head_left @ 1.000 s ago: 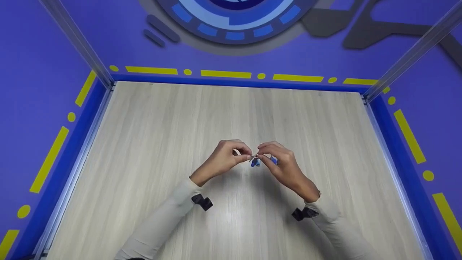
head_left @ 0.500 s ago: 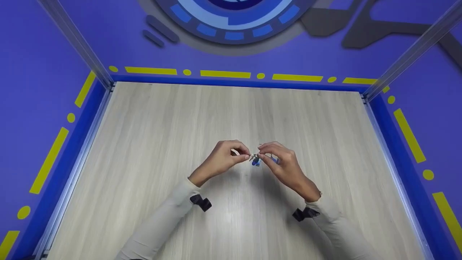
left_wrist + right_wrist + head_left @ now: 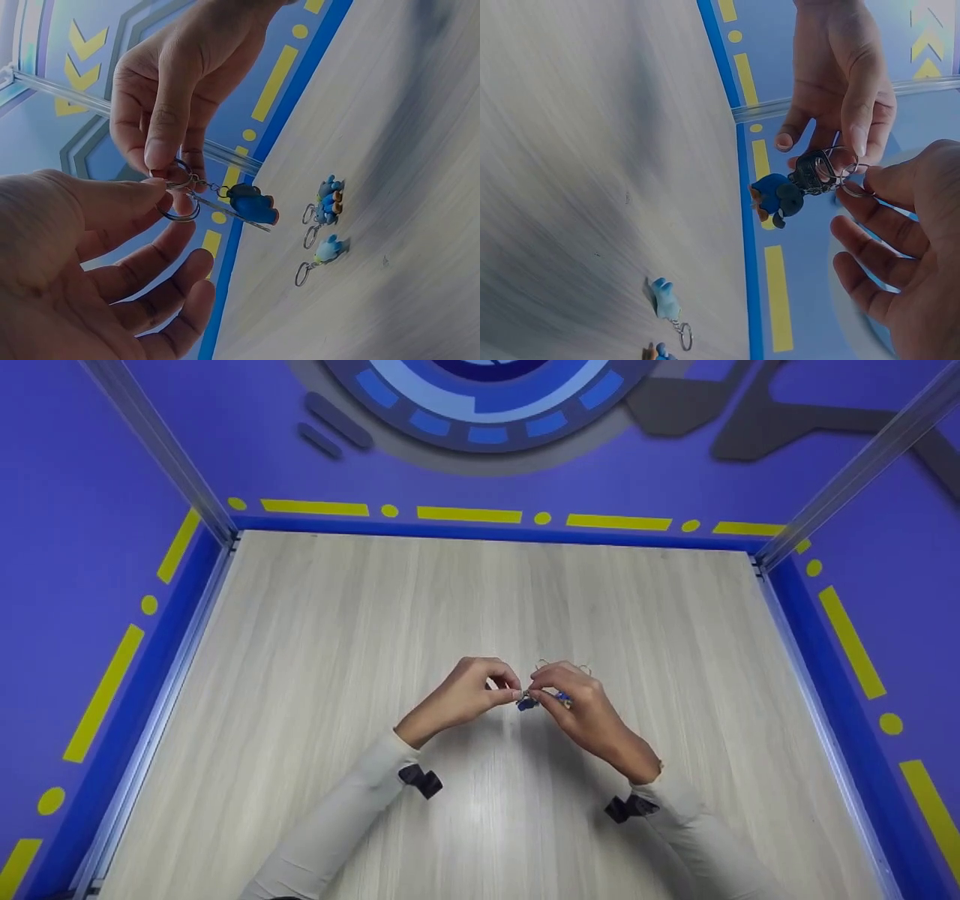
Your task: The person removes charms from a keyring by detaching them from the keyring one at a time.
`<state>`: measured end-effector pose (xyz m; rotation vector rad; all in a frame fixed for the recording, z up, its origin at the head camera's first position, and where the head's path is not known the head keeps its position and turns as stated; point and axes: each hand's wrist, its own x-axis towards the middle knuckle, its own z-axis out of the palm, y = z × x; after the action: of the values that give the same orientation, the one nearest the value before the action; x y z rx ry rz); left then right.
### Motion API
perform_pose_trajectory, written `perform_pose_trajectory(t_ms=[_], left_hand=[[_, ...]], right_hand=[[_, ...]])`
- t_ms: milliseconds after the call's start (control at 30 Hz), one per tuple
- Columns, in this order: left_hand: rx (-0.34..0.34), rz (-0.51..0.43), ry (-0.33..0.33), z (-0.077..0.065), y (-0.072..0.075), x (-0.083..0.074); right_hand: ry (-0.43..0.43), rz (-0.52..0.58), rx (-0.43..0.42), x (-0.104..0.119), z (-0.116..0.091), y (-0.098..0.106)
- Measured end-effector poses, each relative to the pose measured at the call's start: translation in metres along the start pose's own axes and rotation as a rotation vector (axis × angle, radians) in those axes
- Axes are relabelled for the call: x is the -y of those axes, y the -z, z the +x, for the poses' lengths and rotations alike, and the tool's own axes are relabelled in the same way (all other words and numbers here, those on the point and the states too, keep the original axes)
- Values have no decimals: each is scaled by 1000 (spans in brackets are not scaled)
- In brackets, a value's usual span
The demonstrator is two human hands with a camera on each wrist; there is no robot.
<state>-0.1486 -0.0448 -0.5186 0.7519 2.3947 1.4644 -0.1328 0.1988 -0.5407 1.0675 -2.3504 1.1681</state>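
Observation:
My left hand [image 3: 472, 690] and right hand [image 3: 581, 705] meet fingertip to fingertip above the table. Between them hangs a keychain with a dark blue toy figure [image 3: 251, 204] on a short chain. My right hand pinches a metal key ring [image 3: 855, 187] between thumb and index finger. My left thumb and index finger also pinch at the rings, where another key ring [image 3: 181, 214] shows. Beside the figure hangs a dark flat metal piece [image 3: 814, 171] like a key, seen edge-on in the left wrist view. Fingertips hide part of where the rings meet.
On the wood-grain table [image 3: 420, 600] lie more figure keychains, a light blue one [image 3: 328, 249] and darker blue ones [image 3: 330, 196]. My right hand partly covers them in the head view. Blue walls [image 3: 480, 487] with yellow marks enclose the table.
Both hands have shifted slightly toward me, and my right hand has come a little left. Rings of the keychains on the table now show past the right hand's knuckles.

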Motion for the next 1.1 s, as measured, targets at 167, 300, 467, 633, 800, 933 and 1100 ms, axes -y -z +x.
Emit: perform_pose_trajectory(t_ms=[167, 300, 467, 633, 800, 933, 1100], left_hand=[[-6, 7, -3, 0, 0, 0], [-29, 2, -22, 0, 1, 0], [-66, -15, -33, -1, 1, 0], [-93, -27, -36, -1, 1, 1], [-116, -69, -51, -2, 0, 2], [-138, -95, -43, -4, -1, 3], [-159, -97, -24, -6, 0, 5]], right_hand=[[5, 0, 3, 0, 1, 0], [-7, 0, 3, 1, 1, 1], [-16, 4, -4, -1, 2, 2], [1, 22, -22, -2, 4, 3], [2, 52, -40, -3, 4, 5], [-23, 54, -65, -5, 1, 8], [-81, 51, -76, -8, -5, 11]])
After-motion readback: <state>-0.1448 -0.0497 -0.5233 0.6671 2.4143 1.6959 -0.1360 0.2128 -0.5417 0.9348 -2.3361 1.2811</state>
